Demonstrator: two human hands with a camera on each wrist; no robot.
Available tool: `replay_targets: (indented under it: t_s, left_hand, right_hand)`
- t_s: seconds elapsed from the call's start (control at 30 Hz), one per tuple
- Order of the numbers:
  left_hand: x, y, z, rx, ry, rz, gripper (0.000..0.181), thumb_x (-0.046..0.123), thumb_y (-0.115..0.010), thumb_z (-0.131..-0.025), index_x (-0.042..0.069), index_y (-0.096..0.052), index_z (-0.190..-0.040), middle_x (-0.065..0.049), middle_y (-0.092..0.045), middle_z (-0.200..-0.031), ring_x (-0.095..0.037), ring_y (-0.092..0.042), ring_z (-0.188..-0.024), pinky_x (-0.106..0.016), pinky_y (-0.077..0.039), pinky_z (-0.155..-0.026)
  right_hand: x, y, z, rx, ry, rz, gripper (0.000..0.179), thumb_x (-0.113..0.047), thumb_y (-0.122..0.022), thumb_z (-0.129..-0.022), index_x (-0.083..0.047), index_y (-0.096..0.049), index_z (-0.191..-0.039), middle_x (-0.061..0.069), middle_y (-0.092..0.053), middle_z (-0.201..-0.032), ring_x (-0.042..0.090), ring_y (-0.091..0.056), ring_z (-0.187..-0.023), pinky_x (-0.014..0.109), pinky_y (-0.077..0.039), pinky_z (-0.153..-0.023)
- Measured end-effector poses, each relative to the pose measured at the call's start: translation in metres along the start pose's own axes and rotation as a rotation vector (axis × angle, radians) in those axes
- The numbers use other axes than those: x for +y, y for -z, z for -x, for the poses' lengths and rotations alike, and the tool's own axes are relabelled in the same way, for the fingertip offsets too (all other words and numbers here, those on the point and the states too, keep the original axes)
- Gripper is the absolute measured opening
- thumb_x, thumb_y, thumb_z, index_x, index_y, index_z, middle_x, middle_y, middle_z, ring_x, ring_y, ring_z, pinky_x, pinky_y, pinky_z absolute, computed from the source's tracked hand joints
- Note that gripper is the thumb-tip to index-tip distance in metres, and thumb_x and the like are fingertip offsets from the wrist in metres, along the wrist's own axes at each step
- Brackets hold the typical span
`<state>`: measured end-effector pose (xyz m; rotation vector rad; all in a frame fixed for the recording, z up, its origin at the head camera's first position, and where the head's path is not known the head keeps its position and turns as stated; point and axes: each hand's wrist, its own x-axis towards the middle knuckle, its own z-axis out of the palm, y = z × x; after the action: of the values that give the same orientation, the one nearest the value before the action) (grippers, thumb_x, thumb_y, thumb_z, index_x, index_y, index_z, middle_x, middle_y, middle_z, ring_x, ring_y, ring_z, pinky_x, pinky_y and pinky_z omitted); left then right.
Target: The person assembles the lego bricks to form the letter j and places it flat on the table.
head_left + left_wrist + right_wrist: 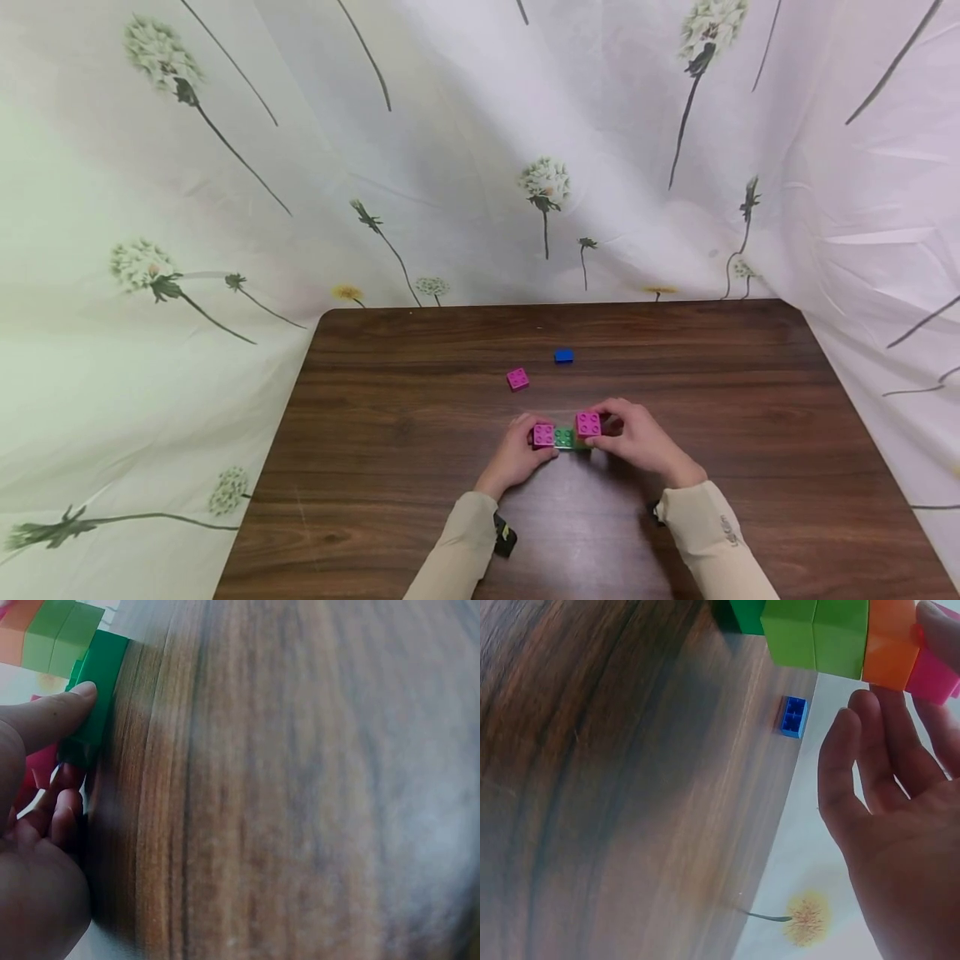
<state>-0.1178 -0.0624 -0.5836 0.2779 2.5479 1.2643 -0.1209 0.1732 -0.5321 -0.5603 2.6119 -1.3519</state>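
Note:
A long green toy brick [564, 438] lies on the table, a pink brick [543, 435] on its left end. My left hand [516, 454] holds that end; in the left wrist view its thumb [64, 712] presses the green brick's side. On the right end rises a stack of two light green bricks [817, 637], an orange brick [889, 641] and a pink brick [588, 424] on top. My right hand [637, 435] pinches the top pink brick, its fingertips also near the orange one. Whether every joint in the stack is pressed tight, I cannot tell.
Beyond the hands, a loose pink brick [517, 379] and a blue brick [564, 356] lie on the brown wooden table [390, 500]. A white cloth [465, 217] with dandelion prints hangs behind the table's far edge and along its sides.

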Motion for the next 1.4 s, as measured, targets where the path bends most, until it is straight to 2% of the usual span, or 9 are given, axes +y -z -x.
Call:
replay_targets:
  t_s: [0.13, 0.37, 0.7, 0.9, 1.17, 1.4]
  left_hand:
    - [0.000, 0.000, 0.000, 0.003, 0.001, -0.006, 0.040, 0.023, -0.076, -0.084, 0.020, -0.060, -0.120, 0.002, -0.059, -0.119, -0.020, -0.052, -0.117, -0.042, -0.044, -0.099]
    - [0.000, 0.000, 0.001, 0.002, -0.002, -0.011, 0.040, 0.023, -0.075, -0.084, 0.019, -0.060, -0.120, 0.002, -0.058, -0.119, -0.019, -0.052, -0.116, -0.041, -0.045, -0.098]
    - [0.000, 0.001, 0.000, 0.007, 0.001, -0.009, 0.039, 0.023, -0.075, -0.084, 0.019, -0.061, -0.120, 0.002, -0.059, -0.118, -0.019, -0.052, -0.115, -0.040, -0.045, -0.098]
    - [0.000, 0.000, 0.001, 0.006, 0.000, -0.012, 0.039, 0.023, -0.075, -0.084, 0.019, -0.061, -0.120, 0.002, -0.059, -0.119, -0.019, -0.052, -0.115, -0.040, -0.045, -0.098]
    - [0.000, 0.000, 0.001, 0.006, -0.009, -0.014, 0.039, 0.023, -0.076, -0.084, 0.019, -0.061, -0.119, 0.002, -0.059, -0.118, -0.019, -0.052, -0.115, -0.041, -0.045, -0.098]
    - [-0.001, 0.001, 0.001, 0.006, -0.009, -0.002, 0.039, 0.022, -0.076, -0.083, 0.019, -0.061, -0.120, 0.002, -0.059, -0.118, -0.018, -0.051, -0.115, -0.040, -0.044, -0.098]
  right_hand:
    - [-0.002, 0.000, -0.001, -0.003, 0.022, 0.041, 0.032, -0.019, -0.080, -0.078, -0.009, -0.068, -0.106, 0.000, -0.065, -0.094, 0.017, -0.061, -0.088, 0.035, -0.055, -0.074]
    - [-0.007, 0.003, -0.003, -0.012, 0.024, 0.149, 0.029, -0.018, -0.081, -0.077, -0.011, -0.068, -0.103, -0.002, -0.065, -0.092, 0.016, -0.060, -0.087, 0.026, -0.051, -0.072]
    - [-0.020, 0.007, -0.006, -0.065, -0.032, 0.276, 0.034, -0.023, -0.081, -0.077, -0.010, -0.070, -0.107, -0.003, -0.063, -0.093, 0.017, -0.056, -0.088, 0.029, -0.047, -0.073]
    - [-0.029, 0.009, -0.010, -0.093, -0.078, 0.340, 0.032, -0.025, -0.082, -0.074, -0.010, -0.074, -0.101, -0.004, -0.066, -0.089, 0.018, -0.055, -0.087, 0.031, -0.045, -0.074]
    - [-0.037, 0.011, -0.015, -0.110, -0.104, 0.377, 0.028, -0.023, -0.083, -0.071, -0.010, -0.076, -0.094, -0.004, -0.071, -0.088, 0.018, -0.060, -0.086, 0.035, -0.048, -0.077]
    - [-0.033, 0.008, -0.015, -0.102, -0.140, 0.357, 0.036, -0.023, -0.084, -0.071, -0.009, -0.074, -0.102, -0.004, -0.069, -0.086, 0.017, -0.058, -0.083, 0.033, -0.048, -0.074]
